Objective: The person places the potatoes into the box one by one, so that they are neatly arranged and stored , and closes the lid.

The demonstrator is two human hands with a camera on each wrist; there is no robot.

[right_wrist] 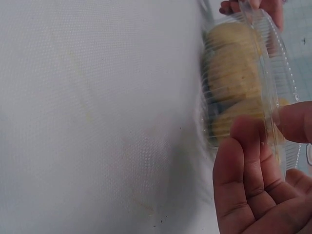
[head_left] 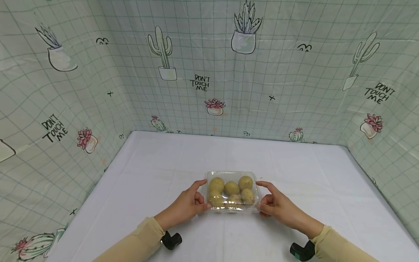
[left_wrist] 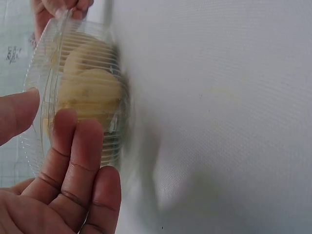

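Observation:
A clear plastic clamshell container [head_left: 233, 210] lies on the white table with its lid down. Several round yellow-green fruits [head_left: 231, 188] sit inside; their exact kind cannot be told. At the container's left side, my left hand [head_left: 184, 203] holds the edge, index finger at the far corner and thumb at the near one. My right hand [head_left: 283, 209] grips the opposite side in a mirrored way. In the left wrist view, the thumb [left_wrist: 19, 114] is at the lid rim and the other fingers are beside the ribbed wall. The right wrist view shows thumb [right_wrist: 292, 122] and fingers about the rim.
White cloth covers the table [head_left: 229, 156]. Behind and at both sides hangs a gridded curtain [head_left: 248, 83] printed with cacti. A black device [head_left: 171, 240] is at the left wrist, and another black device [head_left: 302, 251] at the right.

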